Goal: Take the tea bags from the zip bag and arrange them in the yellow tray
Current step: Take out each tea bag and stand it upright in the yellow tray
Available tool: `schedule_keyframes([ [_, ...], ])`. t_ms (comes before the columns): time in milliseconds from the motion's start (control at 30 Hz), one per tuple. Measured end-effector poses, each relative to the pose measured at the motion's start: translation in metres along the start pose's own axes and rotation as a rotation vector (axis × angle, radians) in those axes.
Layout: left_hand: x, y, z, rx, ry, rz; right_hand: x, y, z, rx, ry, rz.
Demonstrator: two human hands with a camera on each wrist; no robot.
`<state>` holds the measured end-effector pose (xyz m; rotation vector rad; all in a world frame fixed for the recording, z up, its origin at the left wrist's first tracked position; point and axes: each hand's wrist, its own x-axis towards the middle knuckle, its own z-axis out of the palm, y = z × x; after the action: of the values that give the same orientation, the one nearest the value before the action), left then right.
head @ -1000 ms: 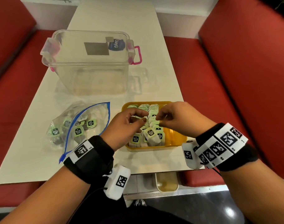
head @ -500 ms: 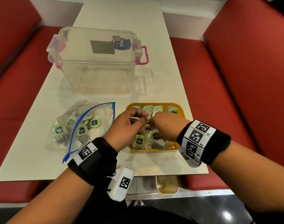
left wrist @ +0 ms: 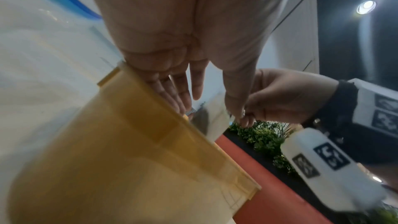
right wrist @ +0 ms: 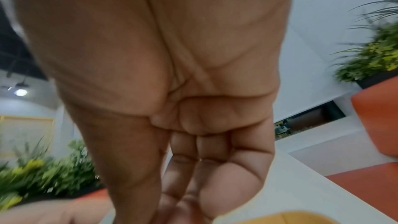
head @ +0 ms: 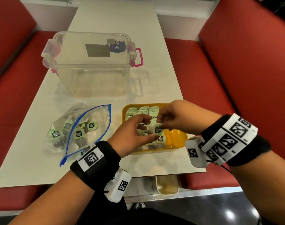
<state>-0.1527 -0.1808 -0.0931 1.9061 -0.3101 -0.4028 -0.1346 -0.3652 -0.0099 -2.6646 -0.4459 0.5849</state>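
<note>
Yellow tray: the shallow yellow plastic tray (head: 175,138) sits at the near edge of the pale table (head: 106,18), rows of green-tagged tea bags (head: 143,111) standing in its far and left parts.
Right hand: the right hand (head: 175,117) hovers over the tray, fingers pinching a white paper tea bag with a green tag (head: 157,129).
Left hand: the left hand (head: 132,135) is over the tray's left side, fingers loosely curled and spread narrow, thumb tip just beside that bag; whether it touches, I cannot tell.
Zip bag: the clear zip bag with a blue seal (head: 83,127) lies left of the tray, more tea bags inside.
Box: a clear plastic lidded box with pink latches (head: 91,65) stands beyond the tray.
</note>
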Motion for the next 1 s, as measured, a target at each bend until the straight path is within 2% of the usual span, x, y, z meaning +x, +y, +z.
schedule_keyframes([
  [133, 0.002, -0.002, 0.005, 0.090, 0.078, 0.089, -0.011, 0.009, -0.015, 0.142, 0.105, 0.014],
  [333, -0.001, 0.004, 0.002, -0.039, 0.193, 0.131, -0.023, 0.029, 0.009, 0.369, 0.263, 0.065],
  [533, -0.003, 0.003, -0.001, -0.102, 0.145, 0.097, -0.026, 0.030, 0.032, 0.640, 0.367, 0.062],
  [633, -0.003, 0.003, -0.001, -0.125, 0.143, 0.089, -0.024, 0.028, 0.033, 0.697, 0.403, 0.024],
  [767, -0.003, 0.000, -0.003, -0.197, 0.147, 0.076, -0.021, 0.028, 0.026, 0.650, 0.429, 0.014],
  [833, -0.004, -0.002, -0.005, -0.145, 0.181, 0.088, -0.018, 0.029, 0.018, 0.594, 0.403, 0.019],
  [900, -0.007, -0.005, -0.012, 0.009, 0.280, 0.113, -0.014, 0.033, 0.009, 0.427, 0.406, 0.046],
  [1000, -0.011, -0.011, -0.026, 0.254, 0.409, 0.126, -0.004, 0.039, -0.005, 0.045, 0.364, 0.100],
])
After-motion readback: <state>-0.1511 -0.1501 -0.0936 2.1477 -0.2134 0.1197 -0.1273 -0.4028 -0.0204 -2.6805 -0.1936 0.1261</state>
